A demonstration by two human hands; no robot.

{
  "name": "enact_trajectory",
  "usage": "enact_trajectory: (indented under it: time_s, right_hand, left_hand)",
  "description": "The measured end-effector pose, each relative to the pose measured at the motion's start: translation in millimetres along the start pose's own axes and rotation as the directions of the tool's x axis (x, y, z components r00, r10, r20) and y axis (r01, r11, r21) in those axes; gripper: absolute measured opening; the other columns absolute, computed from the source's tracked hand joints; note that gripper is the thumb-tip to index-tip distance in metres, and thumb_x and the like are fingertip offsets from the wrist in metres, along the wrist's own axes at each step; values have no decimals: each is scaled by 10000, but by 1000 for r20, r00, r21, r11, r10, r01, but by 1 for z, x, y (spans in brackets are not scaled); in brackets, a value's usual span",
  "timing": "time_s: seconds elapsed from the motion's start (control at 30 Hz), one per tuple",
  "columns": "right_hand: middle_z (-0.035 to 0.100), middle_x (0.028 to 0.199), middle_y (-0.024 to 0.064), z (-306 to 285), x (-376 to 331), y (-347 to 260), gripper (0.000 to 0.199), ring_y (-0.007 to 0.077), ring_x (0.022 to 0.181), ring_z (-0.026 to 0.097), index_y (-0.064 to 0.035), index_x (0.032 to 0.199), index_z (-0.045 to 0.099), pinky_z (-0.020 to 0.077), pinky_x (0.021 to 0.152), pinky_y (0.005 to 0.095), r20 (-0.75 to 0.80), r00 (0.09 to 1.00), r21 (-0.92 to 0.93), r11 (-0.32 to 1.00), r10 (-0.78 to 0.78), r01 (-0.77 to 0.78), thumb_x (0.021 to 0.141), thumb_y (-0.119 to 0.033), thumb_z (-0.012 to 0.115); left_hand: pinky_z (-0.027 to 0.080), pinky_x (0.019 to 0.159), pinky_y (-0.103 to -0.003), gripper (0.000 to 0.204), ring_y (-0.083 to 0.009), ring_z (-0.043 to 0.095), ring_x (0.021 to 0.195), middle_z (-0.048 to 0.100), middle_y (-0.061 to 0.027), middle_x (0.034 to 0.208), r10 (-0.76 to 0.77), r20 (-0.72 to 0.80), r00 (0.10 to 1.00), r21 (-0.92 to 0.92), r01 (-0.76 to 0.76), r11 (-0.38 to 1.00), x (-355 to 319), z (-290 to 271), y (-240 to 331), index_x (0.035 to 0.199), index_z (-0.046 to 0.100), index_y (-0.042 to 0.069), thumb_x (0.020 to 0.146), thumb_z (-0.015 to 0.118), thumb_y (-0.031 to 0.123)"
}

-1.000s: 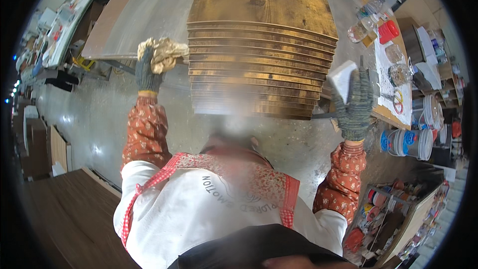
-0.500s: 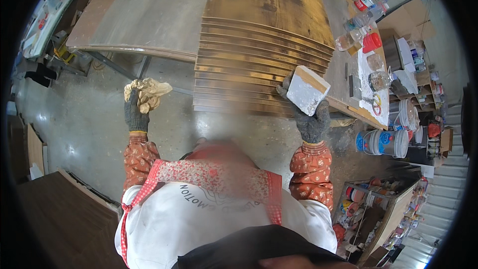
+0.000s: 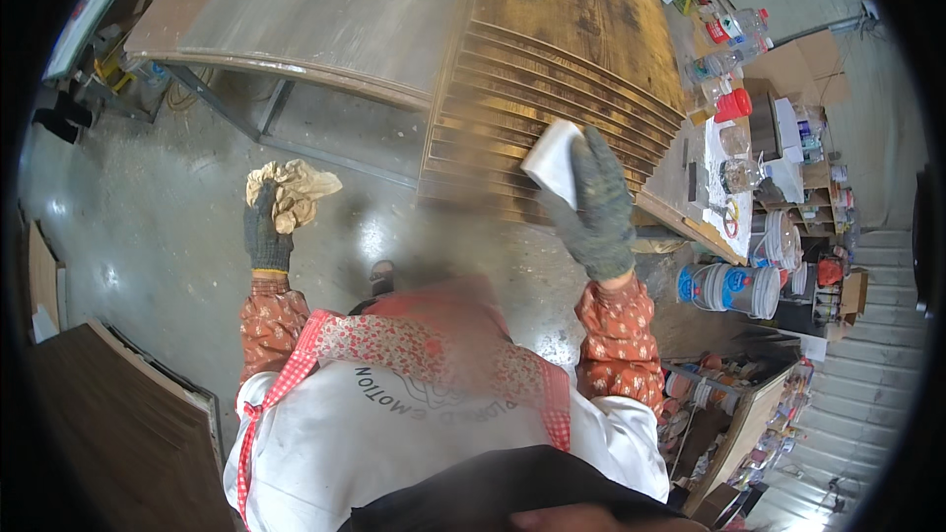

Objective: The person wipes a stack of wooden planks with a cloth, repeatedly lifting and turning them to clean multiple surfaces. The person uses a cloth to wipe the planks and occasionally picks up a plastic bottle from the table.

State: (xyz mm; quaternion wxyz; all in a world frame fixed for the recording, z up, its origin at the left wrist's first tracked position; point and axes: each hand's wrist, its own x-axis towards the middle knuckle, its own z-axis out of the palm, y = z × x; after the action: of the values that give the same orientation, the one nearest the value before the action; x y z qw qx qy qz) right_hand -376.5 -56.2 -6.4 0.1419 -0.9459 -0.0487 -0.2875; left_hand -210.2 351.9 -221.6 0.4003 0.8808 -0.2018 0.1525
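Head cam, looking down: right hand [image 3: 596,212] in a grey knit glove is clamped on a white block [image 3: 554,161], pressing it against the near edge of the stacked brown boards [image 3: 552,108]. Left hand [image 3: 266,232], also gloved, is closed around a crumpled tan rag [image 3: 291,192], off left over the concrete floor [image 3: 148,227].

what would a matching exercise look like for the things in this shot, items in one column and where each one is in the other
Items:
1. crumpled rag
2. white block
3. stack of boards
4. blue-and-white buckets

Places:
A. on the floor, far right
B. in the left hand
C. in the right hand, against the board edges
D. centre, on the bench

Pairs: 1-B, 2-C, 3-D, 4-A
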Motion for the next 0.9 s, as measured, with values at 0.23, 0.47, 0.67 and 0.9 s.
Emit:
enact_trajectory:
  time_s: [0.23,0.47,0.67,0.9]
  right_hand:
    - [512,1282,197,47,83,-30,499,361,1219,457,-18,1227,549,347,1086,448,252,906,-149,911,-341,384,793,-245,644]
    - [491,1249,215,14,61,24,580,386,1165,475,-13,1233,515,380,1000,503,295,915,-129,937,-276,324,751,-250,734]
    - [402,1436,243,-55,-39,134,738,451,1294,409,-75,1448,387,344,1060,537,242,948,-381,879,-205,287,816,-272,713]
    - [352,1480,244,-122,-115,196,766,448,1349,351,-103,1502,306,281,1109,559,275,960,-502,860,56,94,849,-258,674]
  left_hand:
    - [368,1106,-418,502,-317,497,1304,546,-190,1372,-49,-74,996,108,57,993,-49,-12,5,1367,519,33,874,593,92]
    - [413,1057,-429,524,-356,541,1235,585,-194,1301,-166,-162,973,120,186,975,-110,5,57,1359,521,35,840,589,42]
    - [412,1048,-432,526,-378,521,1258,580,-197,1319,-158,-119,980,210,180,961,-104,19,85,1360,520,24,847,600,112]
    - [532,874,-352,363,-221,648,1024,650,-115,1174,-362,-151,920,-407,276,871,-75,26,125,1277,561,24,921,573,91]
